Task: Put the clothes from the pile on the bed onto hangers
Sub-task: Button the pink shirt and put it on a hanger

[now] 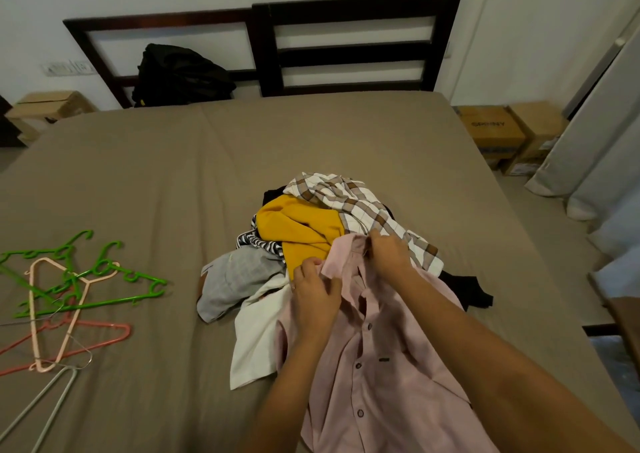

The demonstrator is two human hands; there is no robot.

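Where the brown sheet of the bed [145, 182] reached the left edge of the frame, a loose heap of hangers [65, 300] lay tangled: green ones on top, a pale pink one across them, salmon ones beneath, and a thin wire one trailing toward the lower left corner. In the upper left of the frame a black bag [180, 74] leaned against the dark headboard [346, 9].

Well apart from the hangers, at the centre of the frame, sat the pile of clothes [311, 224]. A grey garment [235, 279] and a white one [256, 341] spilled off its left side, with a striped piece just above them; a mustard-yellow garment [301, 227] lay in the middle, and a brown-and-white checked shirt [367, 210] was draped over the top and right.

A pink button-up shirt [374, 366] lay over the near side of the pile and ran down to the bottom edge of the frame. The left hand [317, 295] rested on it near the collar, fingers curled into the cloth. The right hand [389, 253], a little higher in the frame, pinched the collar edge between closed fingers.

Black fabric [467, 289] showed from under the pile at its right. Cardboard boxes [509, 133] stood on the floor at the upper right.
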